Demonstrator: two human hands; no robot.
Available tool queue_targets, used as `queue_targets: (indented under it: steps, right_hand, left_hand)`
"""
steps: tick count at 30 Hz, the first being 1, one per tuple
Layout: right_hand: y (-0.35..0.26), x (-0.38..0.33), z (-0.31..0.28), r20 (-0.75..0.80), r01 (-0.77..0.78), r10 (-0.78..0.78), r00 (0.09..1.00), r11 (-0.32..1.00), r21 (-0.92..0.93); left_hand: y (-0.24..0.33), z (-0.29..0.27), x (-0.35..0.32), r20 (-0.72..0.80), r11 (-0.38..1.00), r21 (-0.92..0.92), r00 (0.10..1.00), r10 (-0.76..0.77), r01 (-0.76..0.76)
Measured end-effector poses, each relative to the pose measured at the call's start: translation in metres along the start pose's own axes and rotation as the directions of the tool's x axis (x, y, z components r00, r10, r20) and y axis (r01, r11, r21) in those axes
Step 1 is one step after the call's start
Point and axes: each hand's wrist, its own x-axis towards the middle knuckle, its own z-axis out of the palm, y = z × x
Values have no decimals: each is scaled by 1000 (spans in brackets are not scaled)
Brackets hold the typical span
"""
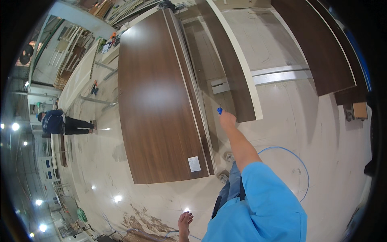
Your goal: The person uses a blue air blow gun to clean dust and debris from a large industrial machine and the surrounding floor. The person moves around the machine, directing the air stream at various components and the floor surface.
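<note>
My right hand [228, 119] is at the end of an outstretched arm, closed round a small blue tool [219, 111] whose exact kind I cannot make out. Beside it is the end of a long dark brown board [242, 97] with a pale edge. On the other side lies a stack of large brown wood-grain panels [157, 101]; a white paper label [194, 164] sits on the top one, near its corner. Low in the view, my left hand [185, 221] hangs away from the panels, fingers loosely bent and apart, with nothing visible in it.
More brown panels [318, 44] stand at the right, past a metal beam [282, 75]. A blue hose [304, 171] curves over the floor by my sleeve. Far left, another person [54, 122] stands near a long pale workbench [82, 72]. Brown stains [141, 220] mark the floor.
</note>
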Motion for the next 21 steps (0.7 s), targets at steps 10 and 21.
queue_targets:
  steps: [10,21]
  right_hand:
    - [75,-78,37,70,-52,58,996,995,-85]
    - [244,-162,-14,-59,-41,36,998,996,-77]
  left_hand:
    - [-97,-82,39,63,987,89,989,-137,131]
    - [-53,-102,76,217,987,58,963,-161,152]
